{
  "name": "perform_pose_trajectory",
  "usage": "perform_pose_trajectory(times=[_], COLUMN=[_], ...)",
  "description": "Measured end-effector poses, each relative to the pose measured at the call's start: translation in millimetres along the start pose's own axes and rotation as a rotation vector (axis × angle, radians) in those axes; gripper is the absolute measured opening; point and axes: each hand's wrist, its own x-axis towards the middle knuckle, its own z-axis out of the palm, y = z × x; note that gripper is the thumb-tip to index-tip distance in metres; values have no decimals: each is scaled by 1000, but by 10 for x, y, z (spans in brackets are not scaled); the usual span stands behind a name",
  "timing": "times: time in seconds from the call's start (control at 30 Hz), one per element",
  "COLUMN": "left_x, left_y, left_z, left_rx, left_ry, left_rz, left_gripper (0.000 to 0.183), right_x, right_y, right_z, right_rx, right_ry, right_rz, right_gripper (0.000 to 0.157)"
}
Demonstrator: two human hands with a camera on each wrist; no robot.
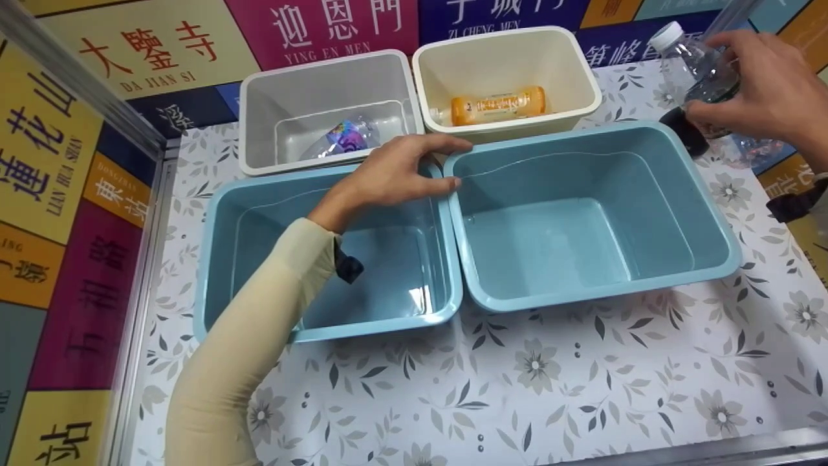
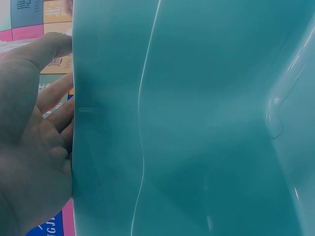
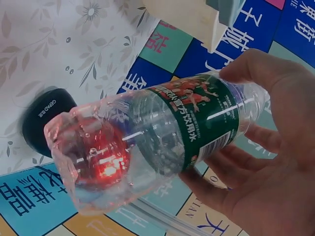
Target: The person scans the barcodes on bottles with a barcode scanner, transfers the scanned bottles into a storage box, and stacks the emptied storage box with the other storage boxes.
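At the upper right of the head view, my right hand (image 1: pixel 770 90) grips a clear plastic bottle (image 1: pixel 692 61) with a white cap, tilted, beyond the corner of the right blue bin (image 1: pixel 728 252). In the right wrist view the fingers curl round the green label of the bottle (image 3: pixel 197 115), and a red glow shows through its lower part. My left hand (image 1: pixel 401 168) is over the left blue bin (image 1: pixel 330 333), fingertips at the edge where the two blue bins meet. The left wrist view shows its fingers loosely bent beside a bin wall (image 2: pixel 113 147).
Behind the blue bins stand a grey bin (image 1: pixel 259 123) holding a clear bottle (image 1: pixel 349 137) with a purple label, and a cream bin (image 1: pixel 582 84) holding an orange-labelled bottle (image 1: pixel 498 105). A black object (image 1: pixel 686 131) with white lettering lies near the right bin's corner. Printed panels border the floral tabletop (image 1: pixel 537 401).
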Motion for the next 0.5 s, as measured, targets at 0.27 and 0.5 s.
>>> perform_pose_trajectory(times=[0.27, 0.5], left_x=[1, 2], left_y=[10, -4], left_z=[-2, 0], left_rx=[-2, -4], left_ry=[-1, -2], left_rz=[-11, 1], left_gripper=[60, 59], right_x=[20, 70], right_y=[59, 122], right_z=[10, 17], right_rx=[63, 56], right_ry=[-14, -15], right_rz=[24, -4], right_gripper=[95, 92])
